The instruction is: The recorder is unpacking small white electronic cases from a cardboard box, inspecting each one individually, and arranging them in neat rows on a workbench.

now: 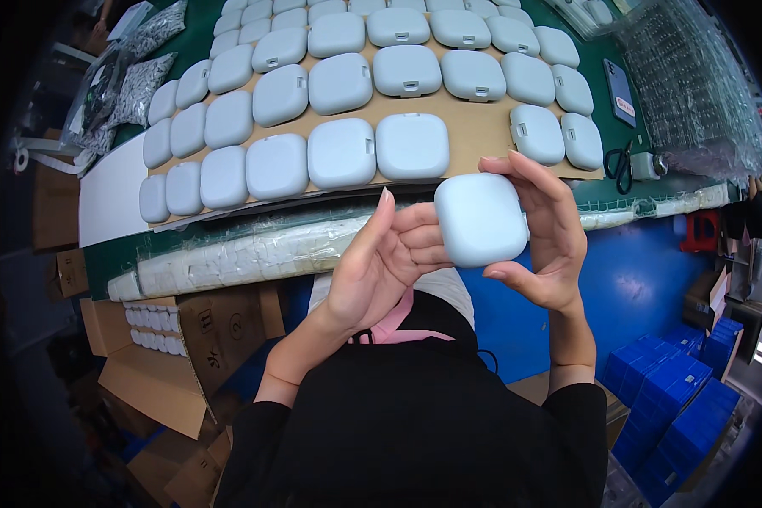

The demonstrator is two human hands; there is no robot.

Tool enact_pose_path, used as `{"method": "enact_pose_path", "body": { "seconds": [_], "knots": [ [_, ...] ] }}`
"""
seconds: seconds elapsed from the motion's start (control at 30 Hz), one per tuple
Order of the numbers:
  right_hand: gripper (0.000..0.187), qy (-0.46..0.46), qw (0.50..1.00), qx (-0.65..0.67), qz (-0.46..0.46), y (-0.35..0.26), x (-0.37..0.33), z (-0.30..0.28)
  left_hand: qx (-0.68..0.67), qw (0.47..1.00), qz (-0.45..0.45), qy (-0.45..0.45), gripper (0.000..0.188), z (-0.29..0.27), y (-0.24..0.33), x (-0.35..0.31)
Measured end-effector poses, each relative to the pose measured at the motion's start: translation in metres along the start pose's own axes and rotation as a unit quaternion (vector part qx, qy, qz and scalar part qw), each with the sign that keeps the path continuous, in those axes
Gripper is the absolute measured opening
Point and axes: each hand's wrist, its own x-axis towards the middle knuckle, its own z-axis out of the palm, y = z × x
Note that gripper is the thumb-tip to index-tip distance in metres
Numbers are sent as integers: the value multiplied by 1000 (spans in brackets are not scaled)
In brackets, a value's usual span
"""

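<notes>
A pale, rounded-square plastic case (481,220) is held up in front of the table's near edge, its smooth face showing. My right hand (550,233) is closed round its right side, thumb at the lower edge and fingers at the upper edge. Beside its left edge is my left hand (389,250), palm up with thumb raised and fingers stretched out. Its fingertips reach the case's left side; whether they bear any weight cannot be seen. Similar cases (341,152) lie in rows on a brown cardboard sheet (474,140), several with a small slot at one edge.
A phone (619,91), black scissors (624,167) and clear plastic trays (681,93) are on the table's right. Silvery bags (144,89) lie at far left. Below are an open carton (220,347) with white pieces inside and stacked blue boxes (665,381).
</notes>
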Motion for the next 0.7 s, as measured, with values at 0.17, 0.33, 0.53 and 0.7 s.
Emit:
{"method": "enact_pose_path", "body": {
  "seconds": [0.17,0.33,0.53,0.7],
  "knots": [
    [86,-7,999,26,18,9,-7,-1,294,955,19,33,73,19,14,-2],
    [88,-56,996,-63,-12,15,-8,-10,384,921,60,19,70,25,17,-2],
    [82,-37,995,81,43,17,-11,-8,374,923,90,-6,68,27,14,2],
    [69,27,921,374,107,11,-1,5,363,920,129,70,68,22,10,0]
  ]
}}
